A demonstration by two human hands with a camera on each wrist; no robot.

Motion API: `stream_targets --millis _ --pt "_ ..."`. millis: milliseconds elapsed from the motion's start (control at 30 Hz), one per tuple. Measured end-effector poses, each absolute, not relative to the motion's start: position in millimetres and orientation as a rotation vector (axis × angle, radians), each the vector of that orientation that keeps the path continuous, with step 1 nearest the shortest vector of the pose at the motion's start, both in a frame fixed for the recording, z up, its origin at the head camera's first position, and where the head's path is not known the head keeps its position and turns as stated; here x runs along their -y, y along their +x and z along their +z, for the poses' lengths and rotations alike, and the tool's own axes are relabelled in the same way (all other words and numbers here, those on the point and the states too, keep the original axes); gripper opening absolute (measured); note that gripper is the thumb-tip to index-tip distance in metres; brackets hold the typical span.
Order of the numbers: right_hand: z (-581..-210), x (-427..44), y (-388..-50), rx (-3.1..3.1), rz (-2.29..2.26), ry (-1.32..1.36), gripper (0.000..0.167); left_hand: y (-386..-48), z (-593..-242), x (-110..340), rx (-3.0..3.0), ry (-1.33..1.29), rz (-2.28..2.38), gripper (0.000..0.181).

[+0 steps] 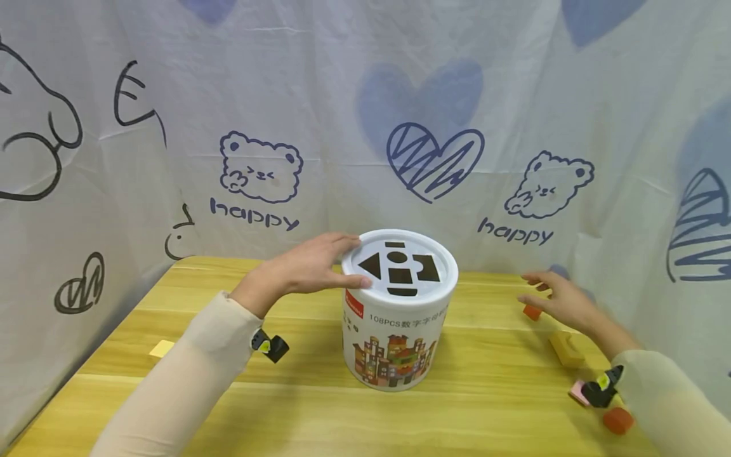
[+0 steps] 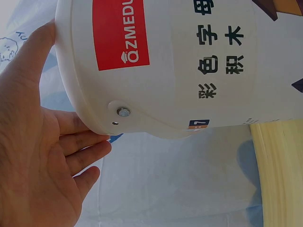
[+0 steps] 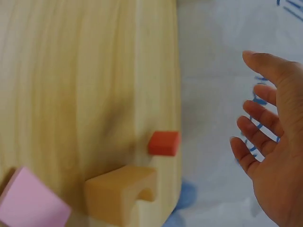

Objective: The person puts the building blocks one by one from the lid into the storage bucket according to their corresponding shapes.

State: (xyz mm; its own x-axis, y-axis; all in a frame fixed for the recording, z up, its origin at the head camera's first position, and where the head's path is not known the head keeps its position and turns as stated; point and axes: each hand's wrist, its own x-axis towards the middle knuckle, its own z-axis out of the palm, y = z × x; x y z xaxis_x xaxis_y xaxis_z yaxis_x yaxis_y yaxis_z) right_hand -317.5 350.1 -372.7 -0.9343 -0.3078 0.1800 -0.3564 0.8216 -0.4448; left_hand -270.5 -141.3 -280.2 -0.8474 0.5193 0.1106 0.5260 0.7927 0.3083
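Observation:
A white bucket [image 1: 394,336] with a shape-sorter lid [image 1: 450,282] stands upright mid-table; its label shows coloured building blocks. On the lid's left edge rests my left hand [image 1: 308,265], thumb over the rim and fingers extended along the far side. The left wrist view shows the same hand [image 2: 42,156] touching the bucket's rim. Off to the right, my right hand [image 1: 562,303] hovers with loosely bent fingers and holds nothing. Beneath it lies a small red block [image 1: 532,312], also visible in the right wrist view, apart from the hand [image 3: 279,118].
A yellow arch block [image 1: 566,349], a pink block [image 1: 579,392] and a red-orange block [image 1: 618,420] lie along the right side of the wooden table [image 1: 491,406]. One pale yellow block [image 1: 162,349] sits at left, near my sleeve. Behind hangs a printed curtain [image 1: 342,127].

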Motion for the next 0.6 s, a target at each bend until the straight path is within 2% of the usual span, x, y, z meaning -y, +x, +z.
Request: stream_targets --millis 133,600 --pt "-387.3 -359.8 -320.2 2.911 0.684 0.496 0.066 -270.6 -280.1 141.8 2.956 -0.865 -0.518 0.105" --pt "-421.7 -383.3 -333.9 2.892 0.783 0.457 0.058 -270.4 -279.8 141.9 2.954 -0.855 -0.506 0.105"
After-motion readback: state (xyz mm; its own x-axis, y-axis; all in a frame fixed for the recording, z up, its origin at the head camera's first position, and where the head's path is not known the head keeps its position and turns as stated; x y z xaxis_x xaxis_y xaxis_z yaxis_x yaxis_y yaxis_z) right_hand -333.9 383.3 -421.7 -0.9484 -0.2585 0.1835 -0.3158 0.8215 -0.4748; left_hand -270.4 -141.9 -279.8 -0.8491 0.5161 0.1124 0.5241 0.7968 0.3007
